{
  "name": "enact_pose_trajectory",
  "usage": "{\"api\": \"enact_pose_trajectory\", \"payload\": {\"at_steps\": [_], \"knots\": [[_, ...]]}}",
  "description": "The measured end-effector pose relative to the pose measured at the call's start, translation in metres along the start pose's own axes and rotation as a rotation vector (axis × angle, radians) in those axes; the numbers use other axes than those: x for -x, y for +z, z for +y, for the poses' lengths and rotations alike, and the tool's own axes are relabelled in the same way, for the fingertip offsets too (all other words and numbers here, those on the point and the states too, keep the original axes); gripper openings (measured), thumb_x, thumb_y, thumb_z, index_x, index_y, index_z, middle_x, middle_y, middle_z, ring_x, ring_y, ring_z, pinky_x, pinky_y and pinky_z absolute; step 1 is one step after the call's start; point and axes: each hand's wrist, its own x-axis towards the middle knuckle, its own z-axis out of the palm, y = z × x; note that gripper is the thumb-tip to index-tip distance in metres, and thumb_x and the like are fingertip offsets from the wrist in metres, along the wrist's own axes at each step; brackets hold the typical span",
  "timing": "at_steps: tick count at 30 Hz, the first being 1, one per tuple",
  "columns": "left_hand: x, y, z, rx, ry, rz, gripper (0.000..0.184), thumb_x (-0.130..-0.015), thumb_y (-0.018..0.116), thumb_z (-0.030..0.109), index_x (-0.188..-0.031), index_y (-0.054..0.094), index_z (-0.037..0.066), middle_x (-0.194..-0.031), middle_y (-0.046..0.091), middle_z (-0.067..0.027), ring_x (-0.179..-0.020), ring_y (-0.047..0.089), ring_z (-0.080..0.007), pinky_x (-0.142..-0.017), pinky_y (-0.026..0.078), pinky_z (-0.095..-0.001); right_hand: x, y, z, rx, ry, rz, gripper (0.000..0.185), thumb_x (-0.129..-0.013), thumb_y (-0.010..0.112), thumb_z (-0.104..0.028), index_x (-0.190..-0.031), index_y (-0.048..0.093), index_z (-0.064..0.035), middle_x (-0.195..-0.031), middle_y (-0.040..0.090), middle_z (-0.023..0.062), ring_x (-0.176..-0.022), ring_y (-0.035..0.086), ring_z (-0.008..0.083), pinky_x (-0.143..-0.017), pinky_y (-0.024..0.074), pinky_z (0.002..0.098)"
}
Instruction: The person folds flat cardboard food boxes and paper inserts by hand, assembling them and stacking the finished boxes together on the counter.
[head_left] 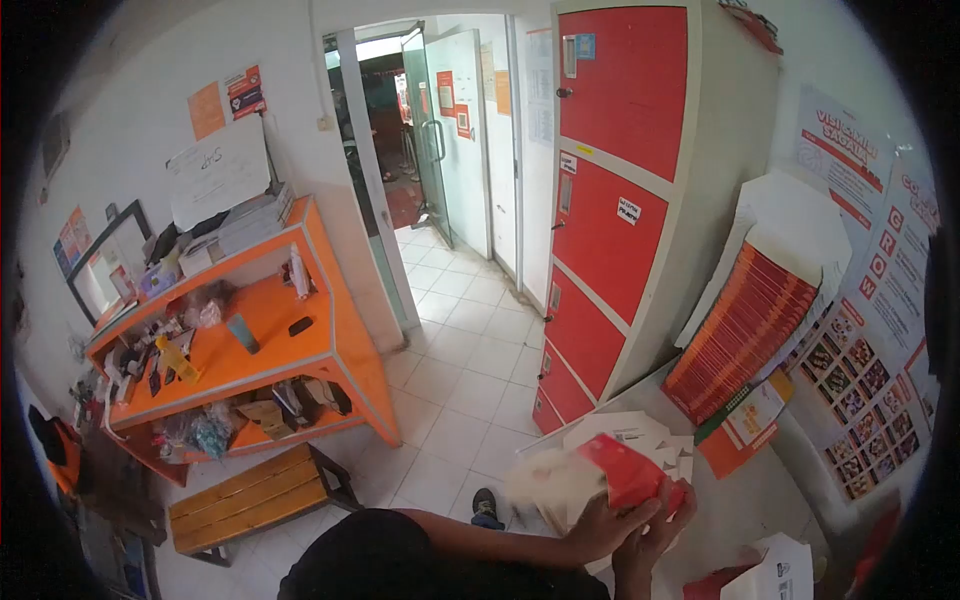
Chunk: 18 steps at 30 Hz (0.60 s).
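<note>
Evidently both hands share one thing: a red carton (622, 472), raised just above the far left corner of the surface (745, 497). It lies directly beyond the fingers of the left hand (597, 530), its long axis slanting from far left to near right. The right hand (655, 545) is nearer to its right-hand end, and the two hands almost touch beneath it. Fingers of both hands look clamped on the near part of the carton, though some of the right hand's grip is hidden behind the folds. A blurred pale shape (545, 486) sits just left of the carton; whether it is one of its flaps cannot be told.

Under and behind the carton, flat white cartons (642, 432) overlap at the surface's far left corner, near the red lockers (610, 215), whose doors appear closed. Toward the near edge stands a white carton with a red side (778, 573); its inside cannot be made out.

Along the wall edge leans a large white box (790, 205), packed with a tight row of red-orange pieces (742, 325). Leaflets (745, 420) lie against its lower end. Across the floor, an orange desk (350, 375) carries a yellow bottle (177, 358) and a teal tumbler (242, 335), with plastic bags (205, 428) on its lower shelf.
</note>
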Motion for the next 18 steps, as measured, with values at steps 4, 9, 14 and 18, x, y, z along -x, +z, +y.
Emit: {"api": "enact_pose_trajectory", "payload": {"at_steps": [4, 9, 14, 18], "knots": [[-0.015, -0.004, -0.012, 0.314, 0.086, 0.228, 0.02, -0.105, 0.065, 0.025, -0.106, 0.064, 0.005, -0.093, 0.071, -0.0043, -0.082, 0.066, -0.0083, -0.071, 0.052, -0.0278, 0.004, -0.015, -0.012, -0.01, 0.005, -0.181, 0.06, -0.094, 0.067, -0.02, -0.147, 0.05, 0.0031, -0.139, 0.049, 0.0278, -0.132, 0.048, 0.0468, -0.112, 0.039, 0.0517], [-0.034, -0.067, -0.002, -0.464, 0.132, -0.26, 0.017, -0.104, 0.063, 0.022, -0.106, 0.063, 0.005, -0.084, 0.07, -0.0107, -0.074, 0.068, -0.0196, -0.064, 0.048, -0.0366, -0.003, -0.066, -0.003, 0.039, 0.252, -0.329, 0.053, -0.091, 0.07, -0.018, -0.139, 0.058, 0.0024, -0.118, 0.066, 0.024, -0.107, 0.065, 0.0358, -0.084, 0.0508, 0.0468], [-0.011, -0.08, 0.007, -1.063, 0.328, -0.557, 0.02, -0.099, 0.061, 0.017, -0.117, 0.063, 0.009, -0.088, 0.068, -0.0245, -0.087, 0.067, -0.0431, -0.084, 0.048, -0.0541, 0.004, -0.056, 0.009, -0.211, 0.45, -0.541, 0.054, -0.097, 0.069, -0.021, -0.143, 0.044, -0.0048, -0.09, 0.066, 0.0165, -0.046, 0.059, 0.0234, -0.046, 0.0468, 0.0344], [-0.001, -0.077, 0.032, -0.919, 0.243, -0.379, 0.033, -0.102, 0.057, 0.018, -0.134, 0.054, 0.011, -0.097, 0.07, -0.0207, -0.098, 0.067, -0.0373, -0.096, 0.043, -0.051, 0.022, -0.026, 0.01, -0.87, 0.685, 0.219, 0.033, -0.097, 0.071, -0.019, -0.117, 0.048, -0.0084, -0.098, 0.067, 0.0105, -0.055, 0.061, 0.0166, -0.045, 0.0469, 0.0271]]}}
